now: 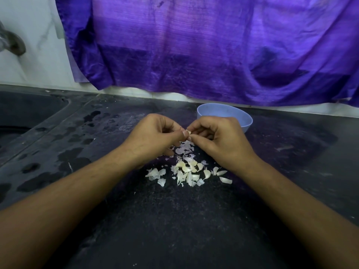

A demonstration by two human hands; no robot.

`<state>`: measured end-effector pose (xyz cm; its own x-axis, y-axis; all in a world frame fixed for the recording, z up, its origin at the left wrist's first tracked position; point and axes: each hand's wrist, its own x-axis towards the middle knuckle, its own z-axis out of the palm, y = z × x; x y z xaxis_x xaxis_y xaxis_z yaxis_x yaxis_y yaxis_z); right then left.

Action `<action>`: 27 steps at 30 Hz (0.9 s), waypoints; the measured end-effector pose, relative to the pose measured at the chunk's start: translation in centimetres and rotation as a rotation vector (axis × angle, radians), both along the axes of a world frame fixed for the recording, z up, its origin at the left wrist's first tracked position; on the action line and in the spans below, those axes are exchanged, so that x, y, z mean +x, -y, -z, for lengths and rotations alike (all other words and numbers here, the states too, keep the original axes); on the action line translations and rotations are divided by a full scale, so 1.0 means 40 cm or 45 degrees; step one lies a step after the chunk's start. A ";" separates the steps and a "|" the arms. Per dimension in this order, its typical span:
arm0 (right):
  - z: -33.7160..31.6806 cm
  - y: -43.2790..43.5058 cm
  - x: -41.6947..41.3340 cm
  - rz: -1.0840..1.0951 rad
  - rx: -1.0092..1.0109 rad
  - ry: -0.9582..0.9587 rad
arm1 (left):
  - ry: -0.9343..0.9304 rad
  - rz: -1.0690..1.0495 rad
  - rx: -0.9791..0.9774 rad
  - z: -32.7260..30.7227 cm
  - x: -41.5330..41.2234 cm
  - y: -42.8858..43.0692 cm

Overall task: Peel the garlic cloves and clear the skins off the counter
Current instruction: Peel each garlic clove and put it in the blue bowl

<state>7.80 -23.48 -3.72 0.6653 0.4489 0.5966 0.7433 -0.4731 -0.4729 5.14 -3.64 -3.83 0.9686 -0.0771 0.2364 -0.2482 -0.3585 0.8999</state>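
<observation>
A small pale garlic clove (188, 132) is held above a dark speckled stone counter (174, 220), pinched at once by the left hand (153, 138) and the right hand (217, 140). The fingers and thumbs of both hands are curled in around it, so only a sliver of it shows. Directly beneath the hands lie thin white and purplish papery skins (183, 149). Nearer the person sits a loose heap of cream-white garlic cloves (189, 169) mixed with more flakes; which of these are peeled cannot be told.

A round pale-blue plastic bowl (233, 113) stands on the counter just behind the right hand, its contents hidden. Dark wet patches (73, 158) mark the counter to the left, beside a sunken dark sink (23, 113). A shiny purple cloth (194, 45) hangs across the white tiled wall (35, 55), its hem close above the counter's back edge. A blurred grey metal tap (13, 43) juts in at far left.
</observation>
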 end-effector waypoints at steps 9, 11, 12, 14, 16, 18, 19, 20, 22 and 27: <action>-0.004 0.001 -0.003 0.033 -0.121 0.044 | 0.073 -0.042 0.189 -0.011 -0.008 -0.004; -0.003 0.000 -0.004 0.034 -0.175 0.063 | 0.161 -0.082 0.347 -0.014 -0.015 -0.001; -0.002 -0.001 -0.005 0.031 -0.195 0.069 | 0.201 -0.104 0.424 -0.017 -0.019 0.001; 0.000 -0.002 -0.006 0.017 -0.199 0.056 | 0.250 -0.131 0.516 -0.022 -0.024 0.001; 0.002 -0.002 -0.006 -0.013 -0.148 0.025 | 0.262 -0.135 0.545 -0.025 -0.025 0.001; 0.003 -0.004 -0.007 -0.045 -0.054 -0.010 | 0.241 -0.136 0.498 -0.028 -0.024 0.000; 0.004 -0.006 -0.007 -0.061 0.011 -0.045 | 0.230 -0.137 0.462 -0.030 -0.024 -0.001; 0.004 -0.007 -0.006 -0.078 0.086 -0.101 | 0.226 -0.138 0.435 -0.031 -0.024 -0.002; 0.006 -0.008 -0.004 -0.118 0.228 -0.221 | 0.218 -0.142 0.406 -0.033 -0.024 -0.003; 0.001 -0.005 -0.003 -0.182 0.441 -0.405 | 0.185 -0.164 0.335 -0.026 -0.013 -0.014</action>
<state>7.67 -23.28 -3.75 0.7850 0.3604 0.5039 0.5823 -0.1515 -0.7987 4.62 -3.08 -2.79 0.9319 -0.0325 0.3613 -0.3046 -0.6109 0.7307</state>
